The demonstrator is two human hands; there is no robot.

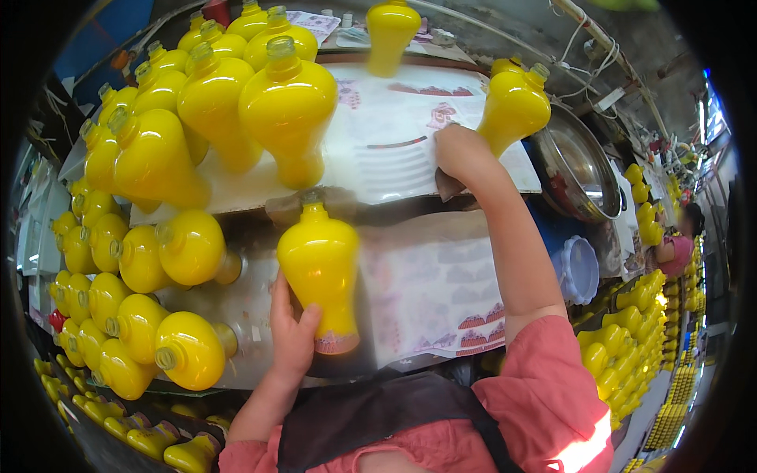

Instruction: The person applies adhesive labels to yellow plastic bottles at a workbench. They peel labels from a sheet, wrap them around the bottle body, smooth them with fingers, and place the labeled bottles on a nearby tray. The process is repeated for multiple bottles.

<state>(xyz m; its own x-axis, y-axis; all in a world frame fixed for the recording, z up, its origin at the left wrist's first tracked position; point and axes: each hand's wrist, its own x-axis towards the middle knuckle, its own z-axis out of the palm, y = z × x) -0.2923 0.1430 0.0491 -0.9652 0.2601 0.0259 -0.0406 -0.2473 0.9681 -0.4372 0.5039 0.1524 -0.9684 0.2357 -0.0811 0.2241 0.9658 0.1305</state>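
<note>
Gripped low by the nearer left hand (293, 335), the yellow bottle (319, 256) points its long axis away from that grip toward its neck (314, 210), while the right hand (465, 154), well apart, clutches what looks like a brown cloth (448, 187)

Right hand (465, 155) extended, left hand (295, 331) cupped

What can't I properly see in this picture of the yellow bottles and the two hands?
All in the head view:
Left hand: most fingers are hidden behind the held yellow bottle.
Brown item: partly covered by the right hand, so its kind is unclear.
Upper yellow bottle: mouth cut off by the top edge.
Distant yellow bottles, far right: too small and crowded to count.
</note>
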